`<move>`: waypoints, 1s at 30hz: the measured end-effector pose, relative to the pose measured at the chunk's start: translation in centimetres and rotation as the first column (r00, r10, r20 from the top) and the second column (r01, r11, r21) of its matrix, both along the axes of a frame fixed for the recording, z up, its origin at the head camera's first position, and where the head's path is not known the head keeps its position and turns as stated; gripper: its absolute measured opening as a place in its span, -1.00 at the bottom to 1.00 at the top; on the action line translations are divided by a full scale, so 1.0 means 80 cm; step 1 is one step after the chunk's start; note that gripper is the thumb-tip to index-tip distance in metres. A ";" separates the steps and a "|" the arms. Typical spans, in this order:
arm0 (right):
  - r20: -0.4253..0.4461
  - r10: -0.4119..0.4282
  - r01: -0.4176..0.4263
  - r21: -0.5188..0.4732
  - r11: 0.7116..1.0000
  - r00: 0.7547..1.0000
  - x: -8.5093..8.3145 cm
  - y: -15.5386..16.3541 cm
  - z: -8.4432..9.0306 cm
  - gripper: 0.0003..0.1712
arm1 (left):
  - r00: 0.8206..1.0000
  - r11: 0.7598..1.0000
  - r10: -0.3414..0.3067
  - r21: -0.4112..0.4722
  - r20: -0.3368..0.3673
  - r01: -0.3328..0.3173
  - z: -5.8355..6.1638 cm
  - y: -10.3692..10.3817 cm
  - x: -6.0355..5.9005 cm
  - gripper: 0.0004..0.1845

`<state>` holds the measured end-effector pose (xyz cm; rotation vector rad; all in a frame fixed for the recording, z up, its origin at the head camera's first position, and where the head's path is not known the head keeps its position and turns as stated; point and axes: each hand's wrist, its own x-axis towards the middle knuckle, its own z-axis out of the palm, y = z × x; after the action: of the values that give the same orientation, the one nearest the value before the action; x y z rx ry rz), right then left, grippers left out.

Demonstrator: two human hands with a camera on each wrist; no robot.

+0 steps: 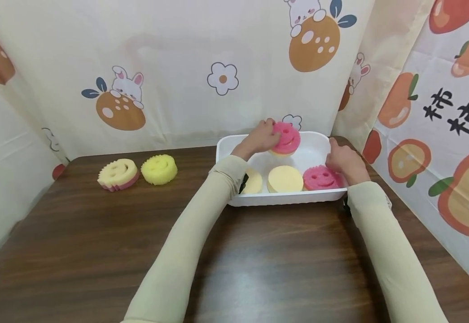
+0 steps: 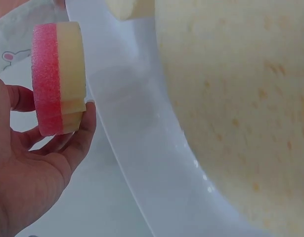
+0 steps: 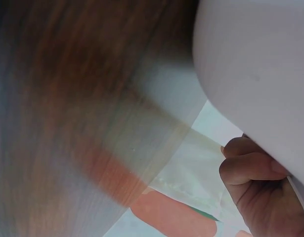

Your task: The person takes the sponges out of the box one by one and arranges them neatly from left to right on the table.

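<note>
1. A person in pale long sleeves reaches both hands over a dark wood-grain counter [image 1: 97, 251] to a white rectangular tray [image 1: 282, 198] at the far right edge.
2. The left hand [image 1: 258, 139] holds one round pink smiley-face sponge [image 1: 287, 138] raised over the back of the tray. The fingers and thumb curl round its edge. In the left wrist view the sponge [image 2: 58, 79] shows two layers, pink on one side and pale yellow on the other, pinched between thumb and fingertips [image 2: 82, 131].
3. The right hand [image 1: 343, 162] grips the tray's right rim. In the right wrist view its fingers [image 3: 250, 170] curl tightly against the tray's white wall [image 3: 260, 64].
4. Three sponges lie on the tray floor along its near wall: a pale yellow one [image 1: 253, 181] partly hidden by the left sleeve, a pale yellow round one [image 1: 285, 178] in the middle, and a pink smiley one [image 1: 321, 178] at the right, just beside the right hand.
5. Two more smiley sponges sit on the counter well to the left of the tray, touching each other: a cream one with a pink underside [image 1: 118, 174] and a bright yellow one [image 1: 159, 169].
6. That makes six sponges in all.
7. Curtains printed with rabbits, flowers and oranges [image 1: 117, 103] hang behind and to the right.
</note>
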<state>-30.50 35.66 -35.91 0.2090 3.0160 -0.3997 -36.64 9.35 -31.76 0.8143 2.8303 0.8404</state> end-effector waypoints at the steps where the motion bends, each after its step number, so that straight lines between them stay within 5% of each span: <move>1: 0.004 -0.001 0.001 0.000 1.000 1.000 0.000 0.001 0.000 -0.16 | 1.000 1.000 0.003 -0.004 0.000 -0.003 0.001 -0.003 0.000 -0.41; 30: 0.036 0.001 -0.001 0.015 1.000 0.999 -0.001 0.002 -0.002 -0.14 | 0.997 0.996 0.083 0.015 -0.007 -0.082 0.029 -0.062 -0.002 -0.46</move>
<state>-30.57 35.83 -36.10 0.2137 2.9849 -0.3696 -36.80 4.37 -29.43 0.7079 2.8853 0.8709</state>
